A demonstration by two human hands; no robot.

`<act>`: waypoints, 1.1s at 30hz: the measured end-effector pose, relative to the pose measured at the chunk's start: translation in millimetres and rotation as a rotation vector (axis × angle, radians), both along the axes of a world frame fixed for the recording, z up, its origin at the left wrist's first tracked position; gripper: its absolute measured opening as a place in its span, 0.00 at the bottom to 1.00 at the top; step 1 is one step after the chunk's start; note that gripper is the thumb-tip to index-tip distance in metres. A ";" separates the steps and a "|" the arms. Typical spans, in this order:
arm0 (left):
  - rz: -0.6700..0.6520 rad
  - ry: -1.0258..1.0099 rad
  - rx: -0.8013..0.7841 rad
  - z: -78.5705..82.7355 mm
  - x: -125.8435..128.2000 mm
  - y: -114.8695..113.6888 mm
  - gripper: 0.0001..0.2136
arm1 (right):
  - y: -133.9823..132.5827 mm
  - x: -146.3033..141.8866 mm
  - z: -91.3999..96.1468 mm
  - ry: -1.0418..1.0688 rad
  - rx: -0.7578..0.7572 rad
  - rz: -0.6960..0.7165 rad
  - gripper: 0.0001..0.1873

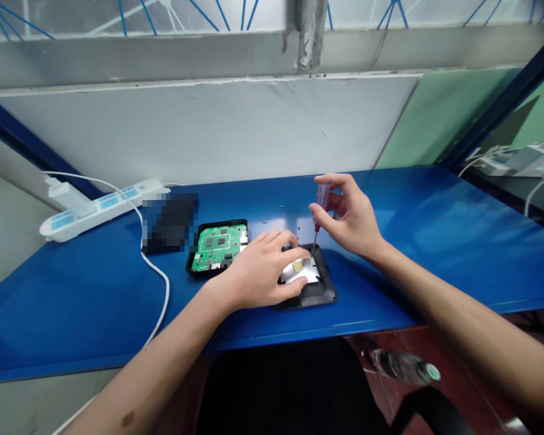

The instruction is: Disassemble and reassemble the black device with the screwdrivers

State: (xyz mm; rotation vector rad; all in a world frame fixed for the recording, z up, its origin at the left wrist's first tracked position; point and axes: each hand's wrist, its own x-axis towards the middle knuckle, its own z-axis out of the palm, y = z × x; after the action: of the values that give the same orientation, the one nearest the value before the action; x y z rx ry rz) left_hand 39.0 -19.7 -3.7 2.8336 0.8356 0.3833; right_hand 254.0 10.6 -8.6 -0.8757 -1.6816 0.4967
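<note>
My left hand (263, 266) rests on the left side of a black case half (317, 291), fingers curled over the silver metal plate (304, 272) inside it. My right hand (347, 214) pinches a small red-handled screwdriver (320, 208) upright, its tip touching the plate's far right corner. A small yellow pad sits on the plate between my fingers. To the left lies the other black case half holding a green circuit board (217, 246).
The blue tabletop (435, 241) runs along a white wall. A white power strip (102, 205) with a plugged adapter and white cable (161, 296) sits far left. A blurred black object (170, 222) lies beside the board. A plastic bottle (405, 365) lies under the table's front edge.
</note>
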 end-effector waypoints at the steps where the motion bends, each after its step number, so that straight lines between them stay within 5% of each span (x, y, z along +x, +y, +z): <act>1: -0.001 0.001 -0.001 0.2 0.0 0.0 0.16 | 0.2 0.1 -0.3 -0.003 0.002 -0.001 0.18; 33: -0.005 0.020 0.038 0.2 0.5 0.0 0.16 | 0.3 1.8 0.3 -0.032 0.054 -0.057 0.19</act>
State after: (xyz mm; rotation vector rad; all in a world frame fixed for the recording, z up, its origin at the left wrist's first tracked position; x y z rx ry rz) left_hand 39.5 -19.7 -3.6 2.8784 0.8341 0.3756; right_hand 255.9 10.9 -8.3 -0.8941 -1.6864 0.3983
